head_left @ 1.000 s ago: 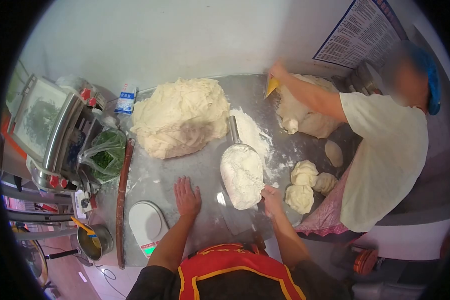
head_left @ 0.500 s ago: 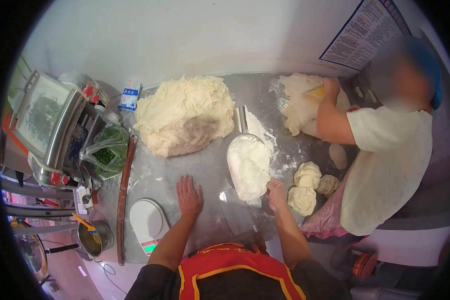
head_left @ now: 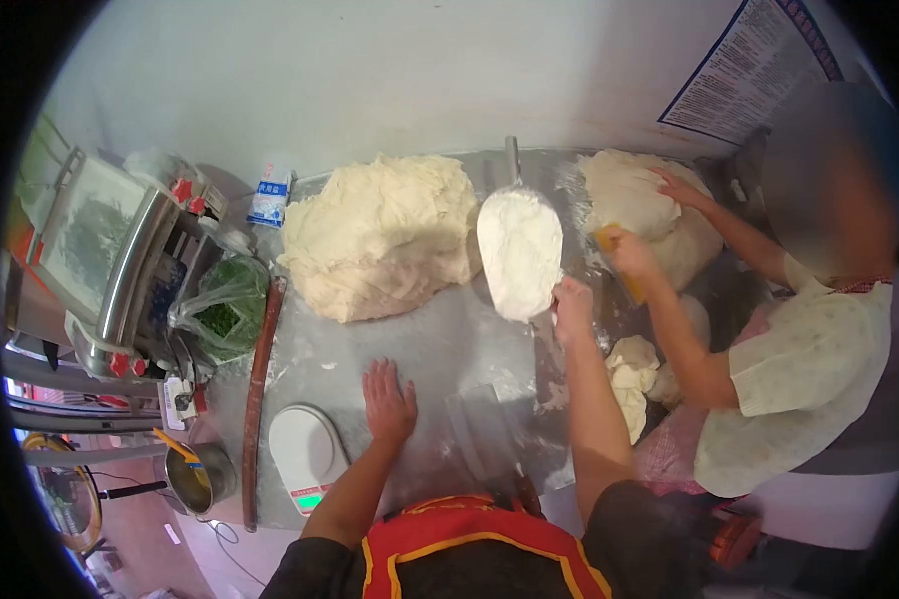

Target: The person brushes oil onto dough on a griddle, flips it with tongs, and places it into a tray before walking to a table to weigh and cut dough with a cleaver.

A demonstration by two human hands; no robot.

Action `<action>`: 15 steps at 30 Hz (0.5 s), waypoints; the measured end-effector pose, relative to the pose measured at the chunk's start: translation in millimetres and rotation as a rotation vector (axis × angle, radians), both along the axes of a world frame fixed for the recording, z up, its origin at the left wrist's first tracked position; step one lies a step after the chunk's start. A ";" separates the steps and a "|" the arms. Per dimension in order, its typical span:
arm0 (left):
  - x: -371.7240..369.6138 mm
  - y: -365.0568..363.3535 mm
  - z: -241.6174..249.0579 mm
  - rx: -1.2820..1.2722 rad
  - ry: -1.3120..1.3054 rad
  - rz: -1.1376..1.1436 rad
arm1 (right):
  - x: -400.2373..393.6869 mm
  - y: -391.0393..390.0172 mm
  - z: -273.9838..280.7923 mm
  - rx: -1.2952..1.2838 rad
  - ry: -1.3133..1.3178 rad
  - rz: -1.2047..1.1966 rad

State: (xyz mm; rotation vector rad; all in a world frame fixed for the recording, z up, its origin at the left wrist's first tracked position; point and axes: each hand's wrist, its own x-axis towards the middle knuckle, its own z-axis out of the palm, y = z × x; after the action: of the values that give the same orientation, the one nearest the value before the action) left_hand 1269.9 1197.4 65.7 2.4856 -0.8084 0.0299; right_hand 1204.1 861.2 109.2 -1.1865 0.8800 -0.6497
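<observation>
We count 1 flour scoop (head_left: 518,250), 2 dough mounds | right hand (head_left: 572,304) grip touches scoop rim, closure unclear | left hand (head_left: 389,401) flat, fingers spread, on worktop (head_left: 440,344)

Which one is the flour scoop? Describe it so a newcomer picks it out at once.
Start at the big pale dough mound in the middle of the steel table. Just right of it lies the metal scoop, heaped with white flour, its handle pointing toward the wall, the wearer's right hand at its near edge. Unlike the creamy, lumpy doughs either side, its load is smooth, bright white powder.
</observation>
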 end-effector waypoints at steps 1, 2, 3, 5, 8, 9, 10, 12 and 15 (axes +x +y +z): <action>0.5 -0.3 -0.2 -0.006 0.000 0.001 | 8.9 -22.1 -10.9 -0.052 0.043 0.019; 1.4 -0.4 -0.9 -0.004 0.003 -0.001 | 20.4 -36.9 -10.6 -0.047 0.033 0.020; 2.1 -0.3 -1.8 -0.002 0.007 -0.003 | 32.4 -50.4 -10.8 -0.042 0.023 0.021; 3.3 -0.9 -2.2 0.005 0.014 -0.004 | 50.6 -76.8 -12.1 -0.060 0.023 0.019; 4.3 -1.8 0.4 0.028 0.019 -0.007 | 70.6 -108.0 -7.3 -0.145 0.095 0.016; 4.9 -1.8 0.2 0.041 0.017 -0.011 | 77.4 -114.2 -7.5 -0.103 0.072 0.003; 4.9 -2.2 -0.5 0.054 0.016 -0.014 | 83.1 -122.7 -11.8 -0.061 0.051 -0.008; 4.3 -1.5 -3.7 0.050 0.007 -0.014 | 87.6 -135.9 -22.5 -0.036 0.050 -0.006; 5.9 -2.5 -4.4 0.051 0.005 -0.013 | 84.4 -149.0 -40.2 -0.068 0.098 0.014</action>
State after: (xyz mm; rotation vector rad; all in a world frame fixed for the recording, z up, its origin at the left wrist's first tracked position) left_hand 1275.8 1194.9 61.3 2.5269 -0.8336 -0.0014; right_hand 1288.6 712.2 69.0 -1.2934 0.9370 -0.6192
